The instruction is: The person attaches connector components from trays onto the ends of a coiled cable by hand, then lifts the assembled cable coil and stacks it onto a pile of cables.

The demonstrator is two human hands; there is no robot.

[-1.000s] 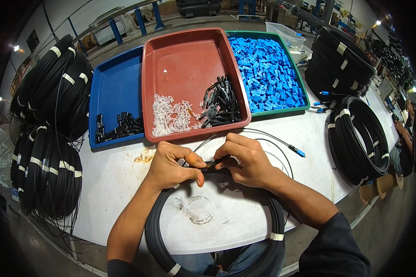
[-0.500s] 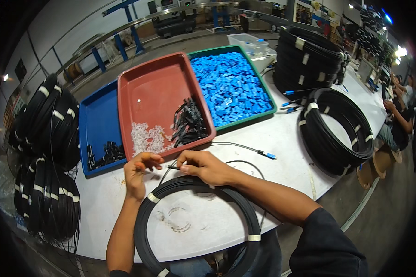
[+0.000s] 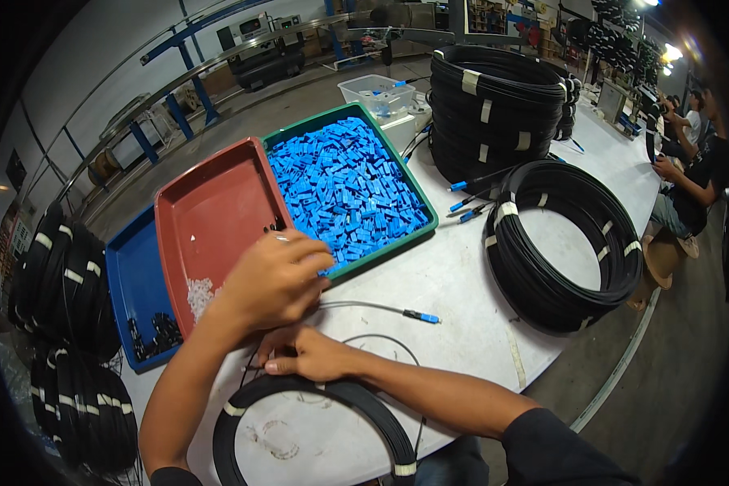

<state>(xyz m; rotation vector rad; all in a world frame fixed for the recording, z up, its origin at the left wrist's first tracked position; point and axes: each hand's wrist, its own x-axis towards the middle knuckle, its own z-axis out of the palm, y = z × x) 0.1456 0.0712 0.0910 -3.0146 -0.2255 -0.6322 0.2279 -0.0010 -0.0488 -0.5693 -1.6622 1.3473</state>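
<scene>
My left hand [image 3: 279, 279] is above the near side of the red tray [image 3: 255, 146], its curled fingers reaching over the near corner of the green tray [image 3: 428, 217]. That tray holds a heap of small blue connector housings [image 3: 348, 186]. Motion blurs its fingertips, so whether they grip a piece is unclear. Just below, my right hand [image 3: 308, 354] is closed, pinching the end of a thin black cable [image 3: 251, 366]. This cable belongs to the taped black cable coil [image 3: 227, 433] lying before me. Another cable end with a blue-tipped connector [image 3: 421, 317] rests on the table.
A blue tray [image 3: 130, 251] with black parts stands left of the red one, which holds white pieces [image 3: 199, 296]. Stacked cable coils [image 3: 494, 113], a single coil [image 3: 567, 243] and a clear bin [image 3: 377, 93] stand right and behind. More coils [image 3: 61, 283] hang left; people work far right.
My left hand has left the cable end and moved up and right to the green tray's corner. The right hand still holds the cable. The whole view has shifted.
</scene>
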